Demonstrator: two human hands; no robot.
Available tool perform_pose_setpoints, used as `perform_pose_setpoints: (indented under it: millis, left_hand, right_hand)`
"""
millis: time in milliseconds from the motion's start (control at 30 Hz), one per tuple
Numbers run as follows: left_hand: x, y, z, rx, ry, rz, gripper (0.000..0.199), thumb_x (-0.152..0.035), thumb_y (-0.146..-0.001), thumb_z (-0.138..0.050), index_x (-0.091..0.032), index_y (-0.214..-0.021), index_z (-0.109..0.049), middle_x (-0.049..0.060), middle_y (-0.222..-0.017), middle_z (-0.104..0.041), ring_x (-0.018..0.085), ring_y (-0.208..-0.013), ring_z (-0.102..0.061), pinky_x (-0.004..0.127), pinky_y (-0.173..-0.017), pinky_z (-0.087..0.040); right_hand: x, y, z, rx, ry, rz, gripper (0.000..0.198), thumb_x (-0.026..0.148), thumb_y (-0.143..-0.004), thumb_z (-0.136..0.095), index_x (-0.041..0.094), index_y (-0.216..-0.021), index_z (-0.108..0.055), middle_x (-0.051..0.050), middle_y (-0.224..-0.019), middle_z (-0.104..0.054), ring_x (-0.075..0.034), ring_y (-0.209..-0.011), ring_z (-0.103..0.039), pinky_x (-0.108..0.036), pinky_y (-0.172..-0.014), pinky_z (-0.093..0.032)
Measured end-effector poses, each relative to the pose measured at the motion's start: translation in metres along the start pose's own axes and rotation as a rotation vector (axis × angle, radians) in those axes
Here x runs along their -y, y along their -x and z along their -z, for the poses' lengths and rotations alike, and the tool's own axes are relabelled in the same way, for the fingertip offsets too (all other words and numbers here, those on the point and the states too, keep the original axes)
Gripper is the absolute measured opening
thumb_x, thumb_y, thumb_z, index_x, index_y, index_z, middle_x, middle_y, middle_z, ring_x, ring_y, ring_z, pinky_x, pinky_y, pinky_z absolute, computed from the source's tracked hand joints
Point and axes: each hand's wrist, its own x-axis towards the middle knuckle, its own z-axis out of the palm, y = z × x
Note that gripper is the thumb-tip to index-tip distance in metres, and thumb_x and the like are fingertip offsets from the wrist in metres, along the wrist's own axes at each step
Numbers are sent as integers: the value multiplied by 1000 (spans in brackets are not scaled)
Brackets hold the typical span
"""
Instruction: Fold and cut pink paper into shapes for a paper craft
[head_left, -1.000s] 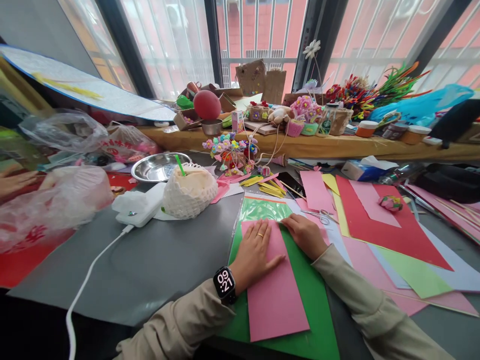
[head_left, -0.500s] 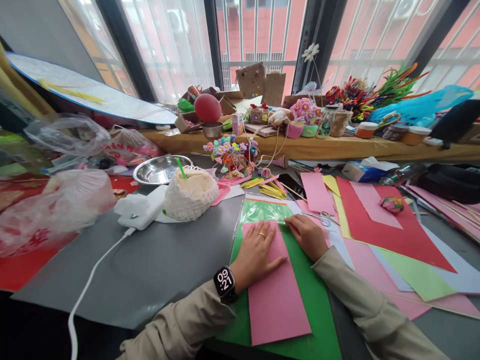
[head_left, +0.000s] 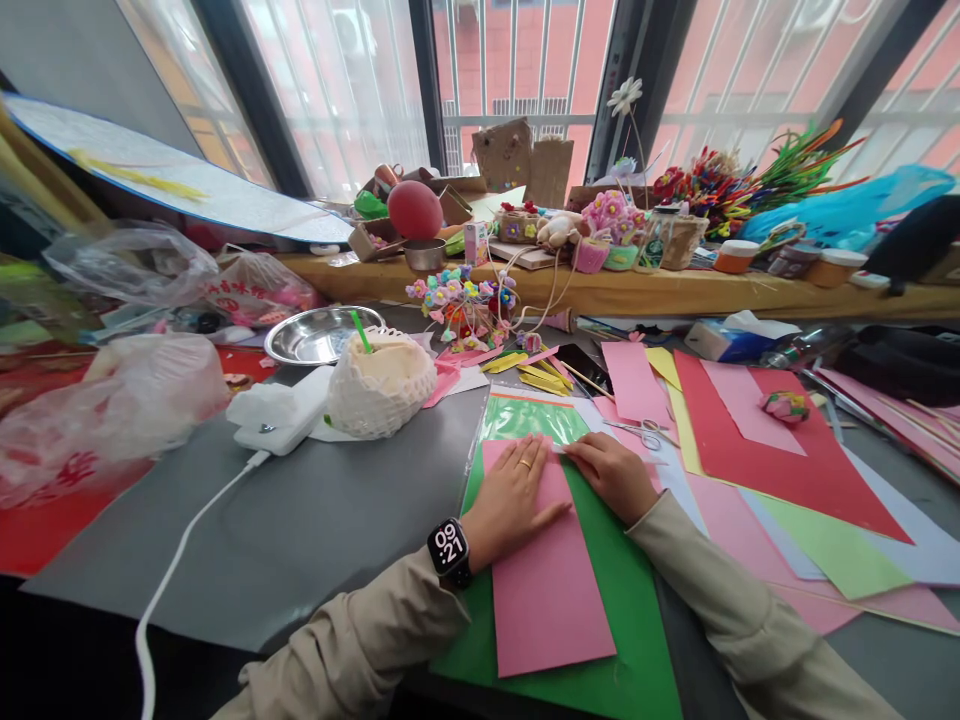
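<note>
A pink sheet of paper (head_left: pixel 551 610) lies lengthwise on a green sheet (head_left: pixel 637 640) in front of me. My left hand (head_left: pixel 510 500) rests flat on the upper part of the pink sheet, fingers stretched out and thumb spread to the right. At the sheet's upper right corner, my right hand (head_left: pixel 611 475) has its thumb and forefinger pinched together. A small pale tip shows at those fingertips, too small to name. Just beyond my right hand lies a pair of scissors (head_left: pixel 646 432). Clear plastic (head_left: pixel 529 415) covers the green sheet's far end.
A coconut (head_left: pixel 380 380) with a green straw stands left, near a steel plate (head_left: pixel 311 335) and a white charger (head_left: pixel 281 425). Coloured paper, including a red sheet (head_left: pixel 810 480), spreads on the right. Crafts crowd the wooden ledge (head_left: pixel 637 298) behind.
The pink sheet has shifted slightly away from me with my left hand on it. My right hand has moved a little left, and a pale tip now shows at its fingers.
</note>
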Motion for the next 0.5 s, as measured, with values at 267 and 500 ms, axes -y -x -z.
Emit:
perform_pose_setpoints:
  millis: [267, 500]
  left_hand:
    - [24, -15, 4, 53, 7, -67, 68, -56, -78, -26, -6, -125, -26, 14, -131, -27, 21, -122, -20, 34, -100, -18]
    - [41, -29, 7, 111, 6, -130, 57, -47, -84, -19, -10, -127, -24, 11, -132, -26, 18, -122, -20, 35, -99, -18]
  right_hand:
    - [-1, -1, -2, -5, -14, -4, 23, 25, -82, -40, 18, -83, -62, -5, -77, -60, -15, -73, -53, -24, -64, -42]
    - [-1, -2, -2, 4, -20, -11, 24, 27, -82, -39, 20, -82, -62, -5, -77, -59, -16, -74, -54, -25, -64, -42]
